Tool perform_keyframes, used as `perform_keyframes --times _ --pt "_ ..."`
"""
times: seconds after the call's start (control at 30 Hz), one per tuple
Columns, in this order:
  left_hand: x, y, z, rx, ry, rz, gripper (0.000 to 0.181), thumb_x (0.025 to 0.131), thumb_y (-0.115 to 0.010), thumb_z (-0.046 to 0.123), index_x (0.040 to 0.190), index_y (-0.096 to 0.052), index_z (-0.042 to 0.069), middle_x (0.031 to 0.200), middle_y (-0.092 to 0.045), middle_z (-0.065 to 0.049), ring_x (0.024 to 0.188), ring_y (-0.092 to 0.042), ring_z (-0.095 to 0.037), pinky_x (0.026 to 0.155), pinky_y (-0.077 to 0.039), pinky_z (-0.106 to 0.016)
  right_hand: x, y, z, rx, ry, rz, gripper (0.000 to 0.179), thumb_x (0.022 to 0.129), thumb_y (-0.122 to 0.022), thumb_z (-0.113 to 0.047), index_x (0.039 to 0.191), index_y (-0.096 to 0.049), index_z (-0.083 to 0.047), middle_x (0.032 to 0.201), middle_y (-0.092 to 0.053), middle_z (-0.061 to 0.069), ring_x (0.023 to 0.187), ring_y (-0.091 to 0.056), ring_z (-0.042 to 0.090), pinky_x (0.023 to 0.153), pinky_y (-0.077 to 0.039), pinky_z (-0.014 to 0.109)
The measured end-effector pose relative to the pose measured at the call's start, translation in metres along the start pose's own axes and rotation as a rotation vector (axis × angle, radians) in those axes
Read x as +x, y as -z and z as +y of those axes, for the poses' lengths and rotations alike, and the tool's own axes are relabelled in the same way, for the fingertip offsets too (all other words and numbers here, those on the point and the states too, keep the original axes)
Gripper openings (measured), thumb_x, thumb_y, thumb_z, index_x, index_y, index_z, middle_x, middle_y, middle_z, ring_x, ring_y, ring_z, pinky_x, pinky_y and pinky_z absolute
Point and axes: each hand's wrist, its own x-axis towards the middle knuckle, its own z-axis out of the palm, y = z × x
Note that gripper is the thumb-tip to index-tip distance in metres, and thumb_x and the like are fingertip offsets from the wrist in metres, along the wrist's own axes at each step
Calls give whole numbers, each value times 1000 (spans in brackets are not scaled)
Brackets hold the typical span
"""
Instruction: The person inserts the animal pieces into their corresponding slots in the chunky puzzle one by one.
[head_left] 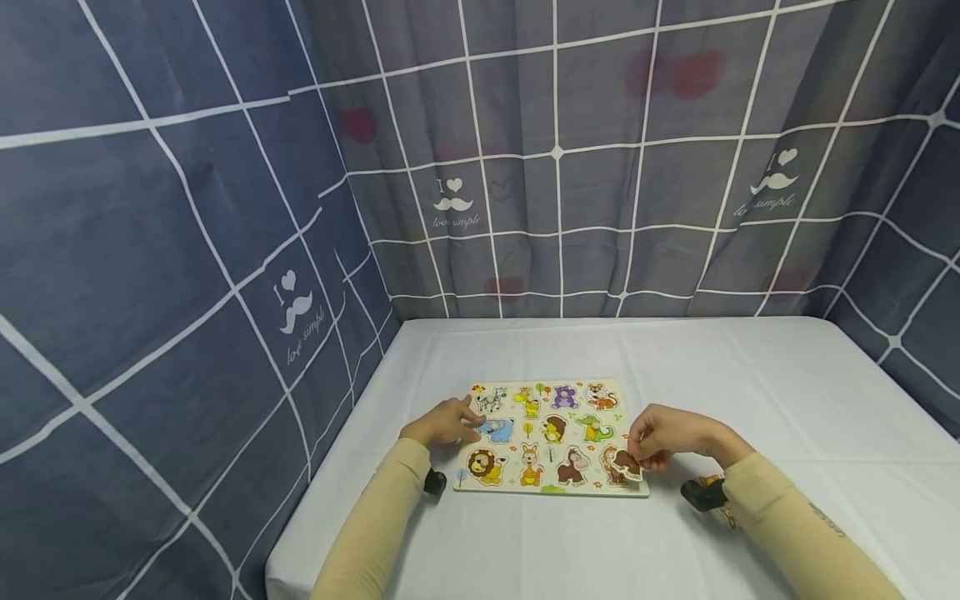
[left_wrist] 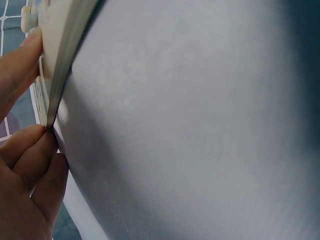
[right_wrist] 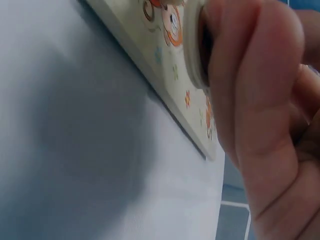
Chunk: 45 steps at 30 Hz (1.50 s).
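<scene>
A cream puzzle board (head_left: 551, 492) with rows of colourful animal pictures lies on the white table. My left hand (head_left: 447, 422) holds the board's left edge; in the left wrist view one finger (left_wrist: 20, 65) lies on its face and other fingertips meet its edge. My right hand (head_left: 660, 439) pinches a brown animal puzzle piece (head_left: 627, 465) with a pale rim, tilted over the monkey picture (head_left: 610, 463) at the board's near right corner. Much of this piece (right_wrist: 192, 45) is hidden by the fingers in the right wrist view.
Loose puzzle pieces (head_left: 729, 517) lie beside the board, partly hidden under the right wrist and its black camera (head_left: 703, 495). White cloth covers the table (head_left: 735, 358). Checked dark curtains (head_left: 525, 250) hang behind and on both sides.
</scene>
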Motion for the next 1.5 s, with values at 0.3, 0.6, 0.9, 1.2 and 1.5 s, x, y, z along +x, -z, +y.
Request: perform_keyframes --times 0.3,0.6,0.9,1.2,1.5 --pt "-1 0 -2 -8 6 -6 38 82 -81 20 119 -73 14 162 -31 -18 152 -22 -44 124 -19 -56 15 -12 -2 -6 5 -24 11 83 -63 4 86 -68 12 66 -63 1 54 -55 6 52 -49 17" --pt "0 -1 -5 1 18 -7 39 83 -81 21 121 -73 15 162 -30 -17 152 -22 -43 125 -18 -56 27 -19 -7 -43 23 -34 10 83 -62 4 86 -70 9 67 -64 1 54 -55 7 51 -48 18" --pt "0 0 -5 -12 34 -3 39 84 -80 22 122 -72 16 163 -30 -16 153 -22 -40 125 -19 -54 45 -23 -17 -91 17 -37 9 83 -64 4 86 -72 7 66 -65 1 53 -54 8 52 -46 19" --pt "0 1 -3 -11 36 -10 40 84 -80 22 122 -72 16 163 -28 -15 153 -20 -40 125 -18 -54 61 -28 -25 -105 -27 -60 9 83 -64 4 87 -73 4 64 -63 0 51 -51 8 50 -42 19" --pt "3 2 -4 1 31 -9 41 85 -79 23 124 -70 18 164 -27 -12 154 -18 -39 126 -17 -54 75 -35 -28 -149 -53 -68 6 83 -67 3 82 -73 3 66 -67 -1 54 -56 7 52 -46 18"
